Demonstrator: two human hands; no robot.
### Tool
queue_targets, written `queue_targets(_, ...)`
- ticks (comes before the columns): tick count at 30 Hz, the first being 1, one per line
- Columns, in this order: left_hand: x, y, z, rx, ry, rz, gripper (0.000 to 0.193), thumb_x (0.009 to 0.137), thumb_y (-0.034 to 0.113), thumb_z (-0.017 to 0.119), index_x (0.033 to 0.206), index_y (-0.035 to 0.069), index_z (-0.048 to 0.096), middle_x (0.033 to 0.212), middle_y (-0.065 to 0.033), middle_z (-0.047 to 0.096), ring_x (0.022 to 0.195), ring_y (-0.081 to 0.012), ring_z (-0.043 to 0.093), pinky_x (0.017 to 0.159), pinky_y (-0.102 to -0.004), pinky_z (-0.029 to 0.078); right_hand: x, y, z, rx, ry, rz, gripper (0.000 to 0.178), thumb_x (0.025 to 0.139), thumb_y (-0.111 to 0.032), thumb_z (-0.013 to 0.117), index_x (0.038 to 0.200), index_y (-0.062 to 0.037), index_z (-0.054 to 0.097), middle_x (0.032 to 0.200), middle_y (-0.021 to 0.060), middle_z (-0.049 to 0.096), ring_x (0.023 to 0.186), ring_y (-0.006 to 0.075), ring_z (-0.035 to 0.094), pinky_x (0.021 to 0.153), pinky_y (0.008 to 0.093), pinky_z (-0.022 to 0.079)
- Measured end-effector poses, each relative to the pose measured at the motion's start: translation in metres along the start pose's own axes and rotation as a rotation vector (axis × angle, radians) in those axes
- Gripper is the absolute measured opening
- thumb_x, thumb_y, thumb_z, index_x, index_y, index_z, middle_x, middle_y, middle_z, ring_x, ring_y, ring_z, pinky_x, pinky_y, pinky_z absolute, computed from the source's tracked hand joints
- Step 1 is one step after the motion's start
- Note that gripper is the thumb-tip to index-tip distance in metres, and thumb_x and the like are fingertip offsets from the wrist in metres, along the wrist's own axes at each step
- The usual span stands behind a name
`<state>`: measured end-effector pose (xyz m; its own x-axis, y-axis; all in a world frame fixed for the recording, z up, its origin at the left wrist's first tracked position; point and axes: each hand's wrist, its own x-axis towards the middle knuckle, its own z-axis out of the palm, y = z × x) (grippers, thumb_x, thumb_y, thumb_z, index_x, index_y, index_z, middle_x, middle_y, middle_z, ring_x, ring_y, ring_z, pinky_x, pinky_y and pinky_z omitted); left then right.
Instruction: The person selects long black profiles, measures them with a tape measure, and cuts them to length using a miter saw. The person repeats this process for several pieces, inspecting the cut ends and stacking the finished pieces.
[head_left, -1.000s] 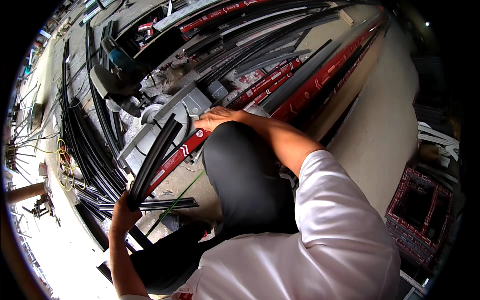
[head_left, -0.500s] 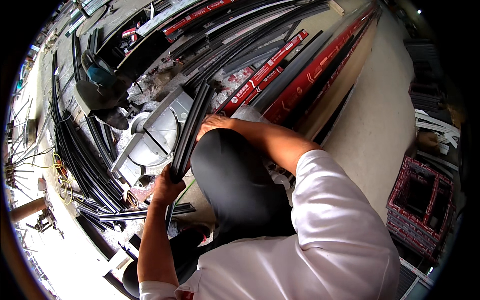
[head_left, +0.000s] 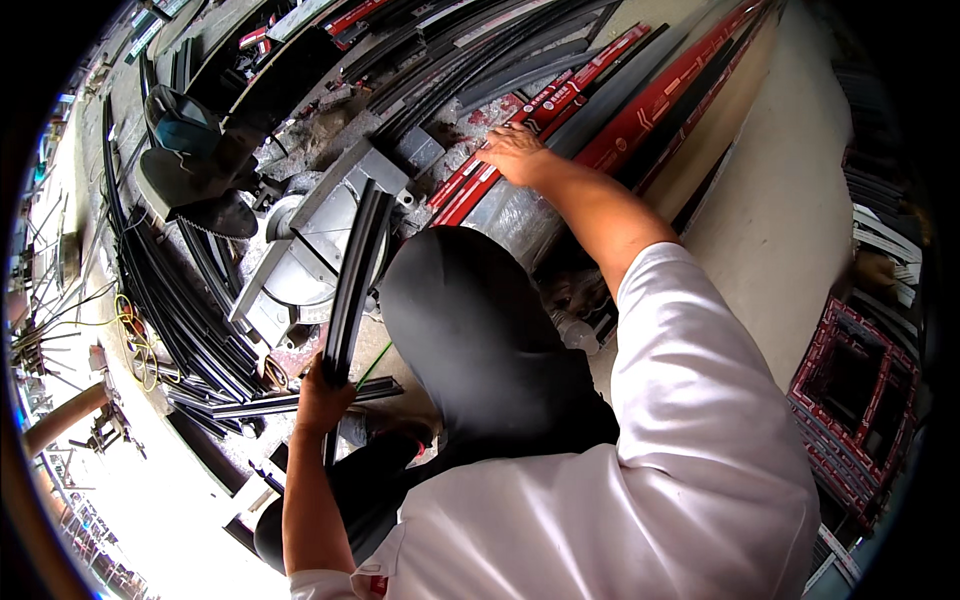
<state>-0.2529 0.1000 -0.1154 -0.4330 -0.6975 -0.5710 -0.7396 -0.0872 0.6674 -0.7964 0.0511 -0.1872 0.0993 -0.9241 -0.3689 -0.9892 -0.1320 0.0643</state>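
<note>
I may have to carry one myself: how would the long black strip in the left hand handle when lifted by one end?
The black strip, held by the left hand, looks stiff; its bend is probably lens distortion. Long and slim, it likely feels light but tip-heavy.

Long profiles in red printed wrap (head_left: 655,105) lie slantwise at upper centre; a shorter red-wrapped strip (head_left: 470,190) lies under the right hand (head_left: 515,155)
</note>
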Motion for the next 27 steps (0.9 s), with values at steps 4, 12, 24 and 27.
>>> queue_targets(4,-0.013,-0.002,-0.022,0.156,0.105,-0.003,0.037,0.078,0.007,0.072,0.112,0.004,0.057,0.082,-0.0071,0.063,0.072,-0.0193,0.060,0.069,-0.0358,0.053,-0.007,-0.015,0.033,0.114,0.014,0.121,0.032,0.096,-0.015,0.060,0.128,-0.0158,0.068,0.137,0.0128,0.062,0.135,0.0309,0.056,0.113,0.0469,0.045)
queue_targets(12,-0.030,0.004,-0.054,0.331,0.186,-0.018,0.053,0.077,0.007,0.069,0.129,0.003,0.061,0.094,-0.0126,0.072,0.084,-0.0280,0.070,0.082,-0.0383,0.056,-0.075,-0.081,0.072,0.584,0.667,0.249,0.020,0.088,-0.011,0.063,0.106,-0.0064,0.068,0.102,0.0177,0.067,0.100,0.0397,0.066,0.086,0.0520,0.054)
queue_targets(24,-0.041,-0.004,-0.074,0.423,0.175,-0.019,0.045,0.077,0.005,0.065,0.121,0.003,0.059,0.087,-0.0183,0.069,0.076,-0.0399,0.068,0.075,-0.0457,0.055,-0.164,-0.053,0.199,0.835,0.352,1.355,0.042,0.086,-0.033,0.072,0.109,0.0020,0.070,0.111,0.0278,0.073,0.109,0.0449,0.070,0.097,0.0492,0.054)
queue_targets(27,-0.049,-0.005,-0.073,0.496,0.241,0.018,0.046,0.075,0.005,0.065,0.121,0.003,0.059,0.088,-0.0197,0.070,0.079,-0.0426,0.068,0.075,-0.0479,0.054,-0.157,-0.061,0.208,1.042,0.255,1.372,0.053,0.086,-0.037,0.072,0.116,0.0066,0.067,0.121,0.0341,0.070,0.118,0.0473,0.067,0.103,0.0489,0.053)
